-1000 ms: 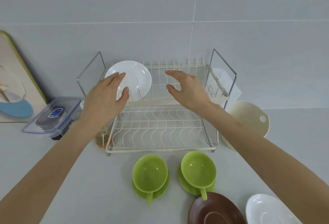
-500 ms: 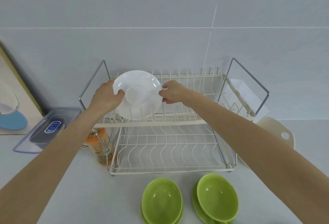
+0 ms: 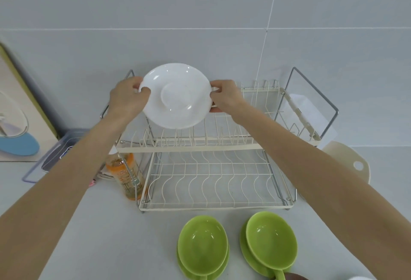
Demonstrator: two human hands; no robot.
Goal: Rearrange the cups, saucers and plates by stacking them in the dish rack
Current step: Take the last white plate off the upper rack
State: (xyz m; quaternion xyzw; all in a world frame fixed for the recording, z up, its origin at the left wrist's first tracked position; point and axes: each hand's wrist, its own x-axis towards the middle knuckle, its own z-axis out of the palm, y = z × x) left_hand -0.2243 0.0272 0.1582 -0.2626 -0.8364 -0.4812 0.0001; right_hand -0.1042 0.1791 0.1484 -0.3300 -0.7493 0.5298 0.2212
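- Round white ceramic plate [image 3: 176,96] is up on edge above the top tier of the cream two-tier wire dish rack [image 3: 209,146], its face toward the camera.
- Left hand [image 3: 126,99] has its fingers pinched on the plate's left rim; right hand [image 3: 224,97] clamps the right rim.
- Two green cups on green saucers [image 3: 202,249] [image 3: 270,244] sit on the pale grey worktop [image 3: 106,235], just in front of the rack.

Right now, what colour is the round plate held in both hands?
White, glossy; the round plate shows best in the head view.
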